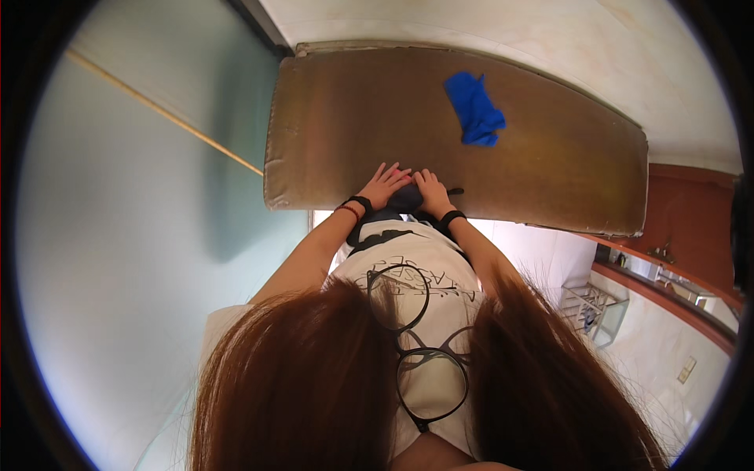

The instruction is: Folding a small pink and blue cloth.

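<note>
Near the front edge of a brown padded surface (365, 112), my left hand (386, 185) lies with fingers spread over a small pink-red item (401, 175). My right hand (432, 189) is close beside it, fingers curled, at a dark cloth-like thing (405, 199) between both hands. Whether the fingers grip the pink item or the dark thing cannot be told. A thin black strip (456, 191) sticks out just right of my right hand. A crumpled blue cloth (476, 110) rests farther back on the brown surface, apart from both hands.
A pale wall with a yellowish rod (165, 113) across it stands at the left. Marbled wall (530, 29) runs behind the brown surface. At the right are reddish-brown wooden furniture (683, 206) and a metal rack (589, 309). Eyeglasses (433, 385) and long hair hang in the foreground.
</note>
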